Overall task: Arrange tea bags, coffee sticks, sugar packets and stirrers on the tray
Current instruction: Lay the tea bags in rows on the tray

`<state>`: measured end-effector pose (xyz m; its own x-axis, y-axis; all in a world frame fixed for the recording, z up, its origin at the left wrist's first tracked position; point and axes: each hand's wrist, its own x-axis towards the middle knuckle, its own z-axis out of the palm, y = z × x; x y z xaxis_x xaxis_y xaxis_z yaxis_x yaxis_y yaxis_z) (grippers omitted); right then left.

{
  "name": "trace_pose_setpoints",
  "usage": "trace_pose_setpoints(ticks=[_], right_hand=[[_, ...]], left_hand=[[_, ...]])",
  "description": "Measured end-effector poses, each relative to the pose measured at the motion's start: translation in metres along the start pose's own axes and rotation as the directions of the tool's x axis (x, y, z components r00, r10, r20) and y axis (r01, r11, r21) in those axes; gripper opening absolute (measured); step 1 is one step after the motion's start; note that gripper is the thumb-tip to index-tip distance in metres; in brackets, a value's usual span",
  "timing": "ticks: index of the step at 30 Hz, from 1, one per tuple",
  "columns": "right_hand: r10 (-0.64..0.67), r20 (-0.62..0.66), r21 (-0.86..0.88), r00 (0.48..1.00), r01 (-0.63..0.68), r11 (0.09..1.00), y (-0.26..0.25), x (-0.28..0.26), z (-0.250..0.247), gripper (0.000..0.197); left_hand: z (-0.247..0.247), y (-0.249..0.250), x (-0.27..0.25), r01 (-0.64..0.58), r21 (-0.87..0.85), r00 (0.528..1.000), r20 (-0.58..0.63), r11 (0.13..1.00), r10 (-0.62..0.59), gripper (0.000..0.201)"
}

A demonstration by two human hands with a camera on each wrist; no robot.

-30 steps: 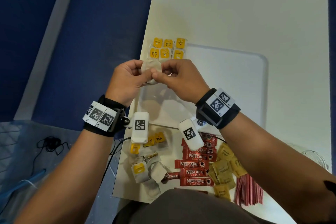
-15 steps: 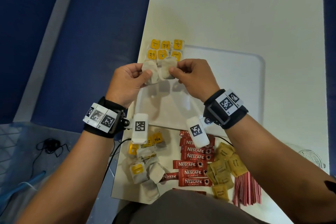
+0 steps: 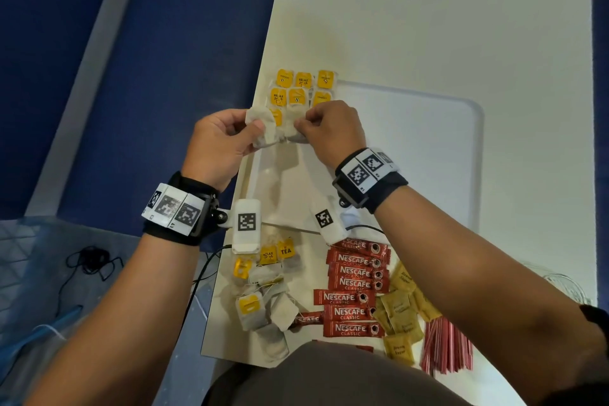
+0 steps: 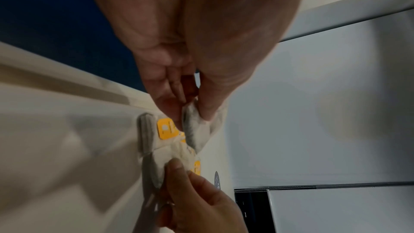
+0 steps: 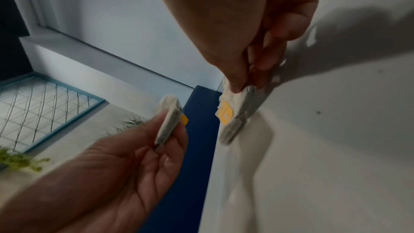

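Head view — left hand, right hand pinching soft papery tea bags (yellow tags)

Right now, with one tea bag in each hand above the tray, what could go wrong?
1. The left hand pinches its tea bag right over the table's left edge; a slip may drop it on the floor.
2. The right hand holds its tea bag just beside the six laid tea bags; setting it down may push that grid crooked.
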<state>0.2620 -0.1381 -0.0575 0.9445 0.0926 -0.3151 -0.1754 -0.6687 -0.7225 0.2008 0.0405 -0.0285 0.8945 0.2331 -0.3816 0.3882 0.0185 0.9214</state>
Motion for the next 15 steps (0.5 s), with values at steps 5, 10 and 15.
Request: trace_pose_setpoints(ticks=[5,10,15], right_hand=[[-0.008,0.009,-0.115,1.000,0.009,0.993,-0.007,-0.001,0.001,0.024],[-0.044,0.020,-0.211,0.999,0.047,0.976,-0.010,-0.004,-0.001,0.026],[-0.061,0.009,-0.207,0.998,0.062,0.976,-0.013,-0.008,-0.012,0.039]], left_hand=[[0.001,-0.002,-0.002,0.011,0.013,1.000,0.015,1.000,-0.011,0.011],[0.000,-0.003,-0.003,0.016,0.012,0.999,0.029,1.000,-0.016,0.011],[0.000,-0.001,-0.006,-0.025,0.086,0.996,0.083,0.996,0.018,0.012]])
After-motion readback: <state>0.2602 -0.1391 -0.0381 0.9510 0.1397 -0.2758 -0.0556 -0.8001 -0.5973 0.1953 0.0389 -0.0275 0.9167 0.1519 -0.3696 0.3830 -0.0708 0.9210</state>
